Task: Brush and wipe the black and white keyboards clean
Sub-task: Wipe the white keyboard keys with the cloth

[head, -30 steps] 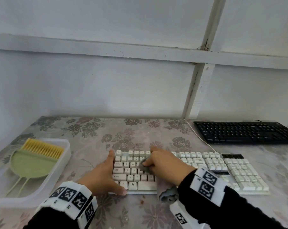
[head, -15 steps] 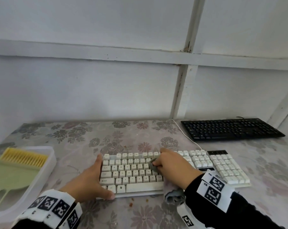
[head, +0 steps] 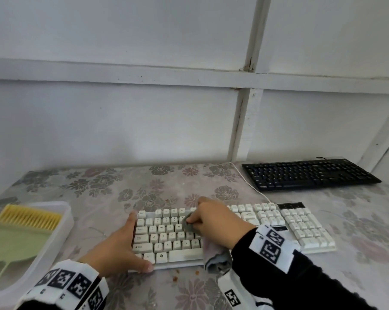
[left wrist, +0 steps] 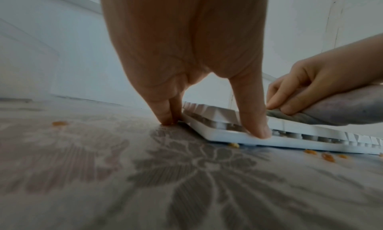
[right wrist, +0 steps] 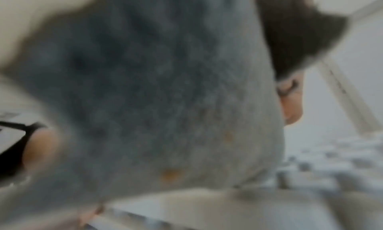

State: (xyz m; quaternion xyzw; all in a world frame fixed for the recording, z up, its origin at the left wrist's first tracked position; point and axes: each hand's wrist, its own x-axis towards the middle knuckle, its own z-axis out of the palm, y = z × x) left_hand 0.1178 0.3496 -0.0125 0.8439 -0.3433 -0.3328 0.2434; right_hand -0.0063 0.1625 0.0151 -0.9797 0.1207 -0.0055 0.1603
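The white keyboard (head: 244, 229) lies across the middle of the flowered table. My left hand (head: 128, 242) braces its left end, with straight fingers (left wrist: 165, 117) against the side and the thumb (left wrist: 257, 132) pressing the front edge. My right hand (head: 202, 222) grips a bunched grey cloth (head: 188, 224) and presses it on the upper key rows left of centre. The cloth's tail (head: 218, 260) hangs over the front edge. In the right wrist view the blurred cloth (right wrist: 155, 102) fills the picture. The black keyboard (head: 309, 174) lies at the back right, untouched.
A clear plastic tray (head: 66, 213) at the left holds a yellow-bristled brush (head: 29, 217) and a green dustpan (head: 10, 242). Orange crumbs (head: 175, 277) lie on the table before the white keyboard. Its white cable (head: 251, 186) runs to the wall.
My right hand rubbed the cloth to the right along the keys, then back a little left and toward the far rows. My left hand stayed at the keyboard's left end. The head view shifted.
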